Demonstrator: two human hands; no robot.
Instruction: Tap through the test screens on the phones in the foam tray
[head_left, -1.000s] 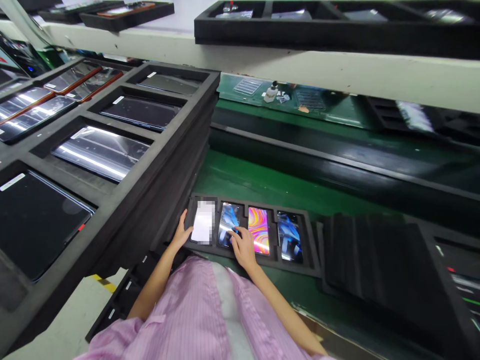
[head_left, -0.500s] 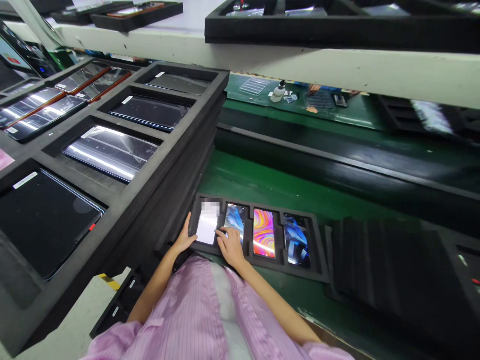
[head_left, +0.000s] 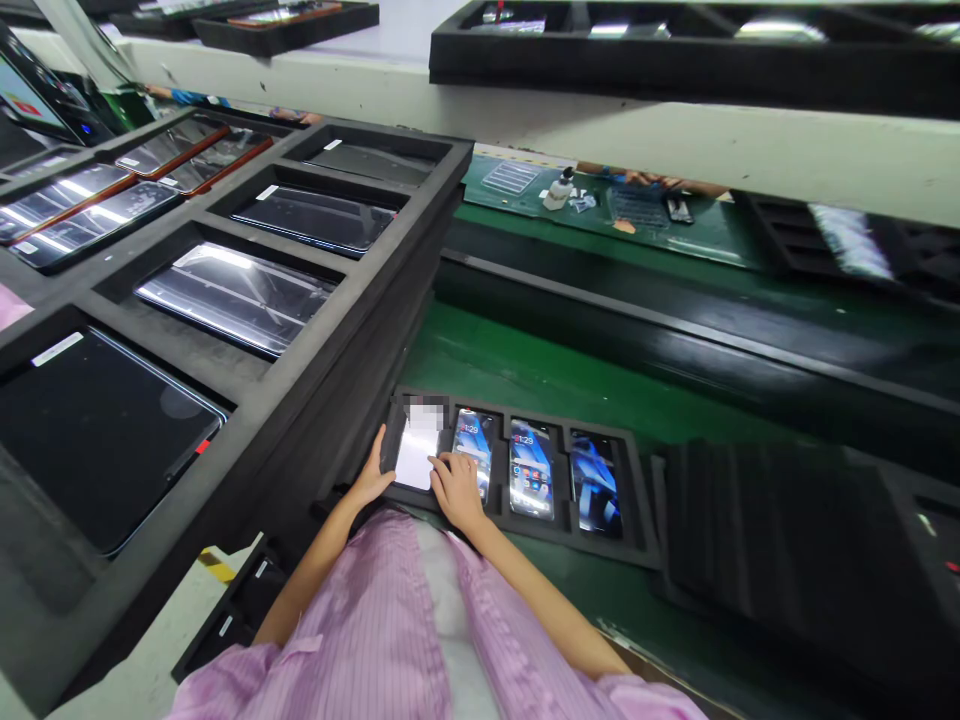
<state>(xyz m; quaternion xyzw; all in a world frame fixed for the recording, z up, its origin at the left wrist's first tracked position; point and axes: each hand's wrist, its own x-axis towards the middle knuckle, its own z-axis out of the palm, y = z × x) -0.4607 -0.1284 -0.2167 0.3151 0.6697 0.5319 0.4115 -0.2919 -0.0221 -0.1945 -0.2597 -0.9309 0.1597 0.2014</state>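
A black foam tray (head_left: 643, 500) lies on the green bench, with smartphones side by side in its slots. The leftmost smartphone (head_left: 417, 456) shows a white screen, its top blurred out. Beside it lie a smartphone (head_left: 474, 437) with a clock reading 1:29, another with app icons (head_left: 532, 475), and one with a dark blue picture (head_left: 595, 480). My left hand (head_left: 373, 474) grips the tray's left end, fingers along the outer side and thumb over the near rim. Over the second smartphone's lower left, my right hand (head_left: 456, 488) is open, its index fingertip at the white screen's right edge.
A tall stack of foam trays (head_left: 375, 300), holding more phones on top, stands close on my left. Stacked dark trays (head_left: 787, 540) sit to the right. Behind the bench runs a black conveyor (head_left: 675, 320). A white shelf (head_left: 637, 140) overhangs the far side; another person's hands (head_left: 652, 180) show beneath.
The third smartphone's screen has gone from a pink and orange swirl to a blue home screen with icons. The second now shows a clock. My right hand has shifted slightly left.
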